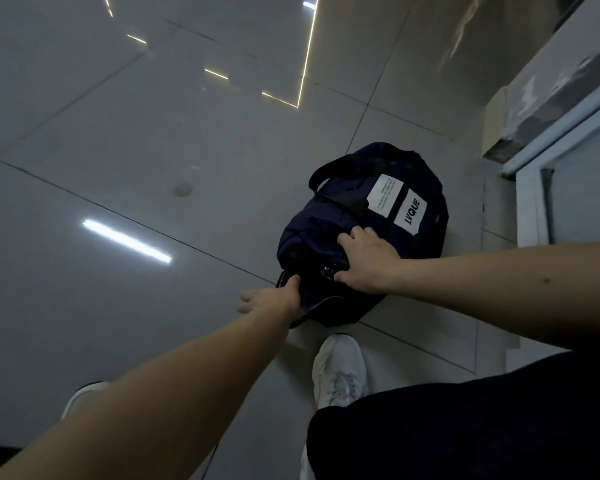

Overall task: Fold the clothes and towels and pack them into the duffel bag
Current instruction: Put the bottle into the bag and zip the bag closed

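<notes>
Bag (326,220) lies on the floor (118,150), just beyond your shoe (340,368); no clothes or towels show. Your left grip (274,299) pinches the bag's near end, thumb on top. Your right grip (371,261) curls over the bag's top, clutching fabric. To open it well, I judge, keep that end taut with the left and draw the zip with the right. On the bag's side a white patch (412,211) reads "LVQUE"; the label (385,197) beside it is too small to read.
</notes>
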The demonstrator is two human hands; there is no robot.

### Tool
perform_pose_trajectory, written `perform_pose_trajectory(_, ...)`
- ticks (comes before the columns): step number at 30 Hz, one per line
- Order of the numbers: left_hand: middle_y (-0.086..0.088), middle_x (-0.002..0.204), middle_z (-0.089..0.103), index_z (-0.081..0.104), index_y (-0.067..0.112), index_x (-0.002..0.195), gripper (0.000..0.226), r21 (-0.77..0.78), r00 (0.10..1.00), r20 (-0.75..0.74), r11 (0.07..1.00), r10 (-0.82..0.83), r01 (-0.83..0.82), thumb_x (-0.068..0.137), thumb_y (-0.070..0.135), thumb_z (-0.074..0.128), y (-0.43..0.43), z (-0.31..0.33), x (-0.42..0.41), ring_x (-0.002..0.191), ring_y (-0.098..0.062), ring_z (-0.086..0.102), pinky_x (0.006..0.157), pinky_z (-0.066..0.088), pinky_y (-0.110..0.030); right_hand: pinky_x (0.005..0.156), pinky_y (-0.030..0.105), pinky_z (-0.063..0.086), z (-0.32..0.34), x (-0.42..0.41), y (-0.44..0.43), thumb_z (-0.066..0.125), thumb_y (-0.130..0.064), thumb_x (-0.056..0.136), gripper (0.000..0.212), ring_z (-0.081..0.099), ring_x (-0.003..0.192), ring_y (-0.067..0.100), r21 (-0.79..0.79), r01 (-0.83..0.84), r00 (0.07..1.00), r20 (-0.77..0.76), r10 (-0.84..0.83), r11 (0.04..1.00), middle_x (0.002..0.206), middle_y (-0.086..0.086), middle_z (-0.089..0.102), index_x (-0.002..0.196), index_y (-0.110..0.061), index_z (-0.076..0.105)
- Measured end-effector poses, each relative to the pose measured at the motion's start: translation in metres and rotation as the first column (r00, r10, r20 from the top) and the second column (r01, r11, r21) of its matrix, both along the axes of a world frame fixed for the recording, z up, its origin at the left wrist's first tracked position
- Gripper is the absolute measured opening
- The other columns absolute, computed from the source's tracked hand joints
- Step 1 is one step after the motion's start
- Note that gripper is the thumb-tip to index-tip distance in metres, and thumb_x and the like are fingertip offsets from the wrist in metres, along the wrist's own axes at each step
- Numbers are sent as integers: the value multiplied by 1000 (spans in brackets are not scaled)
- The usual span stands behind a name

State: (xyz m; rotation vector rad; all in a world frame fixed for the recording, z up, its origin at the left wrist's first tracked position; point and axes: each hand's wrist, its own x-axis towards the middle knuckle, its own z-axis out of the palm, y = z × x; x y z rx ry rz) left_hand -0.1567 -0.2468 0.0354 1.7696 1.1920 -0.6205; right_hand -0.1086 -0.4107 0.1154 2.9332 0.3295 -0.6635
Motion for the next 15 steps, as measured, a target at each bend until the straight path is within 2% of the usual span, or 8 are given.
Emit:
perform_pose_trajectory(1,-23,135,35,28,5,135,102,-32,999,-17,999,41,-42,68,64,77,5,-5,2,116,-42,47,91,54,-50,97,44,46,0,2,0,68,-56,84,71,40,123,31,2,4,1000,-1,-4,1000,132,8,41,137,-20,39)
perform_pose_trajectory(3,-21,125,53,42,2,132,88,-200,998,-49,978,46,-55,72,56,76,13,-12,1,102,-38,60,80,58,-48,96,43,46,-1,5,0,70,-60,81,74,41,121,30,4,3,1000,1,-3,1000,131,8,41,134,-18,39)
perform_pose_trajectory(5,-17,98,66,58,2,119,57,-386,992,-109,918,55,-94,83,42,75,14,-11,-6,80,-32,66,64,59,-41,95,42,46,-4,6,1,70,-65,77,79,42,120,30,-11,-14,1000,-3,14,1000,129,8,42,132,-18,39)
perform_pose_trajectory(7,-19,90,68,61,0,111,37,-451,991,-128,888,34,-89,88,26,74,11,-7,-10,70,-32,67,53,58,-38,94,42,46,-7,5,2,70,-73,71,88,44,118,30,-30,-26,1000,14,27,999,127,7,44,130,-17,38)
perform_pose_trajectory(9,-23,95,71,60,-4,110,31,-441,997,-79,897,2,-37,88,13,72,8,-4,-6,73,-34,70,55,61,-41,93,43,46,-13,3,6,69,-80,64,95,45,115,29,-51,-7,997,71,11,999,124,7,45,128,-16,39)
perform_pose_trajectory(11,-25,99,70,60,-5,109,27,-394,999,43,919,-14,30,87,6,71,3,3,2,81,-38,72,59,62,-44,94,45,43,-18,0,10,69,-82,60,99,44,115,30,-79,41,991,130,-30,996,124,7,45,127,-16,38)
perform_pose_trajectory(13,-23,98,69,62,0,105,19,-303,976,205,943,-77,138,88,6,66,-2,6,11,83,-38,71,61,62,-45,96,46,40,-21,-1,15,70,-81,59,100,43,116,30,-105,84,986,155,-67,991,125,8,43,128,-16,37)
perform_pose_trajectory(15,-18,95,70,63,4,100,16,-217,931,333,950,-146,227,86,11,62,-5,8,17,82,-35,70,71,62,-48,96,45,40,-20,2,20,73,-78,60,99,42,116,30,-128,83,981,184,-59,988,125,9,42,128,-16,37)
